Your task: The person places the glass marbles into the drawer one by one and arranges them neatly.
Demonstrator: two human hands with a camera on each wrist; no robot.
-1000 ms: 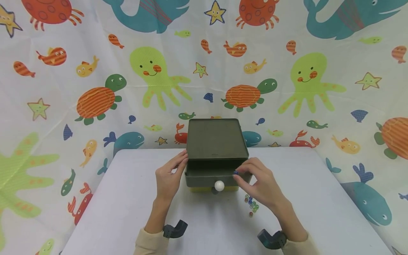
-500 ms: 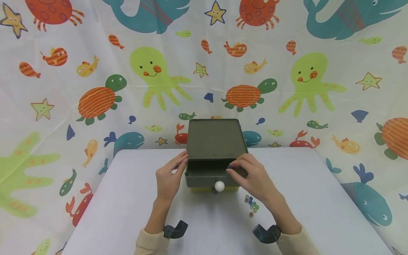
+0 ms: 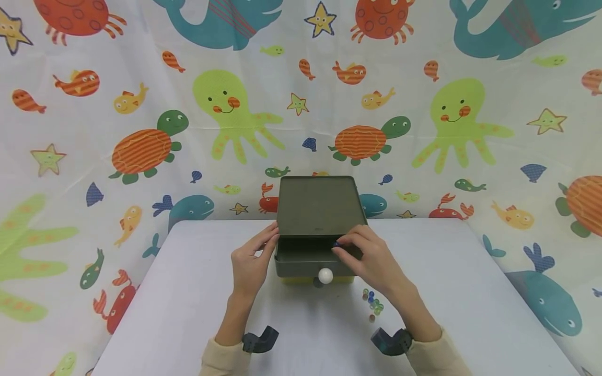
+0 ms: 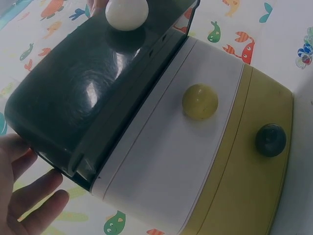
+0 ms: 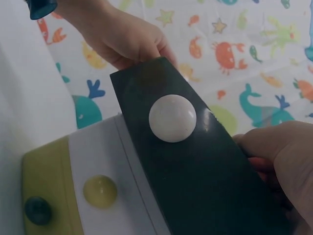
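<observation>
A small chest of drawers (image 3: 321,206) with a dark green top stands at the middle of the white table (image 3: 188,292). Its top drawer (image 3: 301,263), dark with a white knob (image 3: 325,275), is pulled out. My right hand (image 3: 371,261) hovers over the open drawer and pinches a small blue marble (image 3: 336,244) at its fingertips. My left hand (image 3: 251,263) rests with straight fingers against the chest's left side. The left wrist view shows the white knob (image 4: 126,13), a white drawer with a yellow knob (image 4: 200,101) and a yellow drawer with a dark knob (image 4: 270,140), both closed.
Several loose glass marbles (image 3: 372,303) lie on the table just in front of the chest, under my right wrist. A sea-animal patterned cloth (image 3: 141,130) hangs behind and around the table. Black camera mounts (image 3: 259,339) sit on both wrists.
My right hand has carried the blue marble from the drawer's front right corner back and leftward over the open drawer. The left hand and the chest have stayed put.
</observation>
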